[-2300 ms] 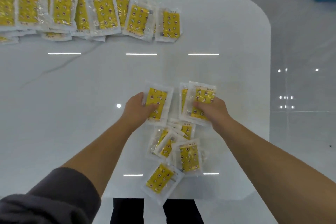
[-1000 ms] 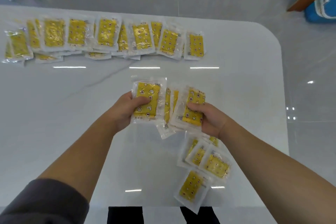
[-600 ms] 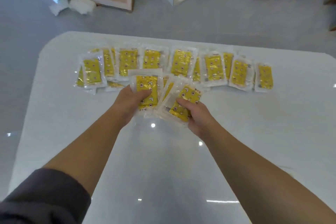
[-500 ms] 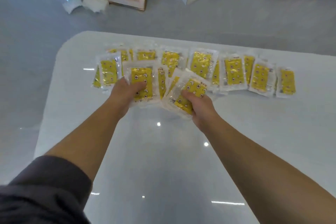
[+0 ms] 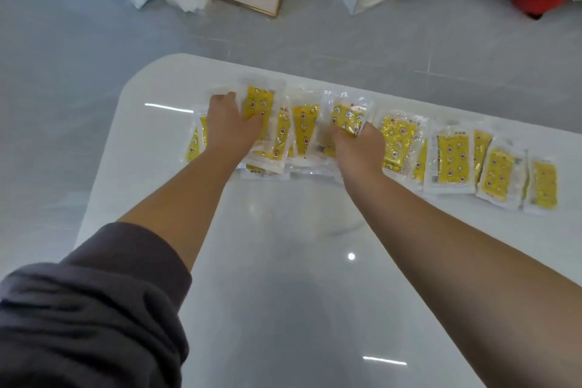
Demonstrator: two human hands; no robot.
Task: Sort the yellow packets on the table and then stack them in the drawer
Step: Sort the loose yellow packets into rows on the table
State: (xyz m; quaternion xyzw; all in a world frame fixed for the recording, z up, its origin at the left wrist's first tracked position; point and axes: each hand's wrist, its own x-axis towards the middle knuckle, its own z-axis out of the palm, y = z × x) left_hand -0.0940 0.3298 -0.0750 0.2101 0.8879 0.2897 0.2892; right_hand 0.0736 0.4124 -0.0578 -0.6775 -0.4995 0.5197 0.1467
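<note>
My left hand (image 5: 231,126) and right hand (image 5: 359,148) each have a grip on slick yellow packets (image 5: 259,104), which could slide and scatter the row (image 5: 396,138) just beneath my grip.

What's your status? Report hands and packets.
Left hand grips left packet, right hand grips right packet. Both over packet row on table. No drawer in view.

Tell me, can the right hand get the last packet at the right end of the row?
Probably, yes: the last packet lies flat on that side, nothing standing in the way. But the right hand grips other packets, so it is full.
</note>
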